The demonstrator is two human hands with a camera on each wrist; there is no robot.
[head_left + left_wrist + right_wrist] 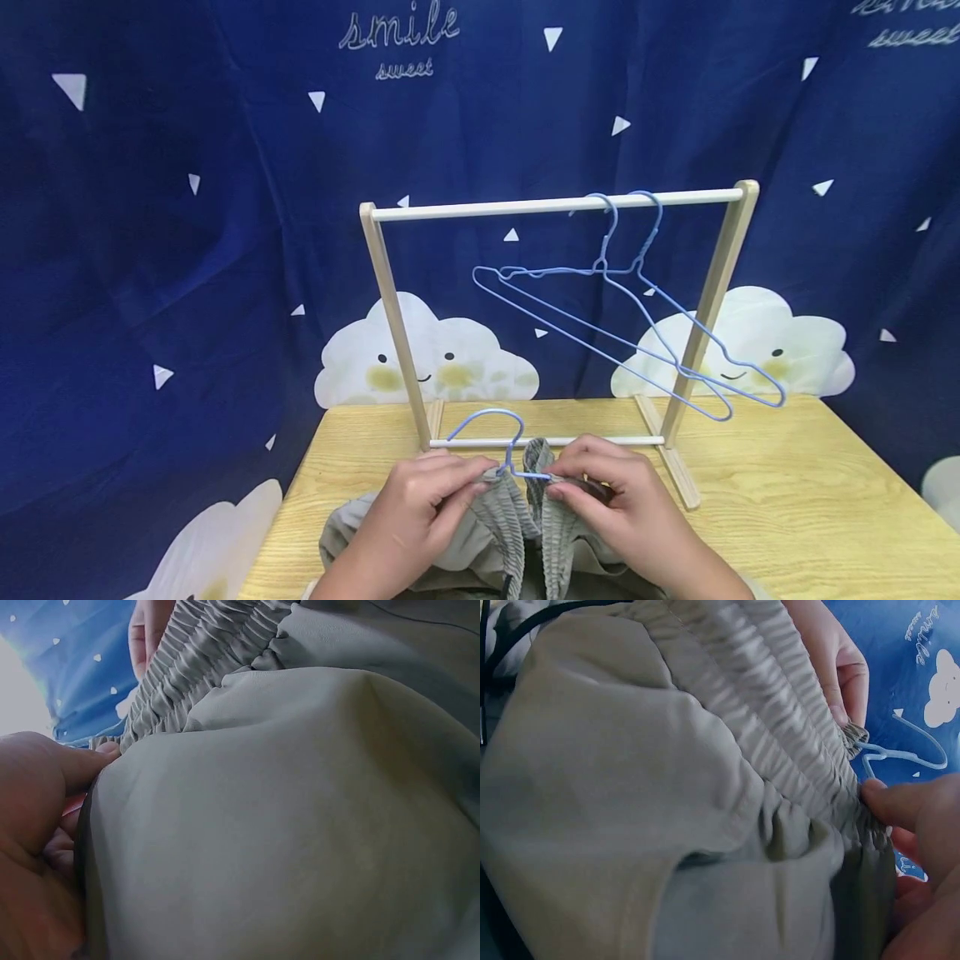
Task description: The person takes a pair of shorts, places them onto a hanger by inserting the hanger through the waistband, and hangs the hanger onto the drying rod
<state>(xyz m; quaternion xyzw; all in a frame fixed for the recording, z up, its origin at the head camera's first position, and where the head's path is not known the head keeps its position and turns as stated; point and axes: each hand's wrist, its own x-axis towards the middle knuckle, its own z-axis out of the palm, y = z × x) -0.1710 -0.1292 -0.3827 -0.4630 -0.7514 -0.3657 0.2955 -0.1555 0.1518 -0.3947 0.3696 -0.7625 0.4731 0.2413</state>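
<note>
Grey-khaki pants (468,546) with a gathered elastic waistband (757,697) hang bunched at the near table edge. A blue wire hanger (519,429) stands hook-up at the waistband, its lower part hidden inside the fabric. My left hand (420,508) pinches the waistband between thumb and fingers, just left of the hanger's neck. On the other side, my right hand (626,500) pinches waistband together with the hanger's wire shoulder. In the left wrist view, the pants (262,817) fill most of the picture, with the left thumb (82,765) against the band.
Behind the hands stands a small wooden clothes rack (393,325) with a white rail (480,209). Two blue hangers (606,242) hang on the rail's right half. The wood-grain table (795,500) meets a dark blue curtain (150,292) printed with clouds and triangles.
</note>
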